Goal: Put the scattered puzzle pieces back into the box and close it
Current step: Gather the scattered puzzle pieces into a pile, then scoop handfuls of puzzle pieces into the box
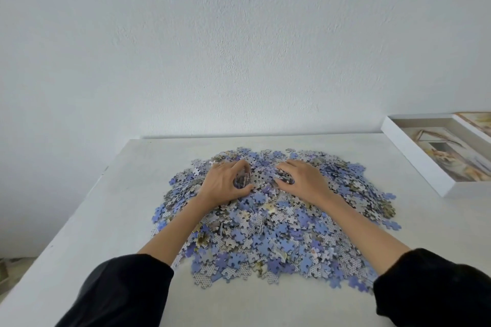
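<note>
- The puzzle pieces (279, 228) lie in one broad, loose pile on the white table (79, 220). Most show blue faces or grey patterned backs.
- The left hand (225, 183) sits in the far left part of the pile. Its fingers are curled over and its thumb is drawn in beneath, and it grips a small clump of pieces between them.
- The right hand (303, 180) sits in the far part of the pile, just right of the left hand and not touching it. Its fingers are bent down over a dark clump of pieces and clutch it against the heap.
- Both forearms reach over the near half of the pile, and black sleeves (119, 292) are pushed up short of the wrists.
- The box (414, 156) stands well apart from the pile, to its far right on the table. It is white and shallow, lies open, and shows a printed picture inside.
- A second printed part (475, 119) lies at the far side of the box from the pile, cut by the edge of view. Whether it is the lid cannot be told.
- A white textured wall (239, 34) rises behind the pile.
</note>
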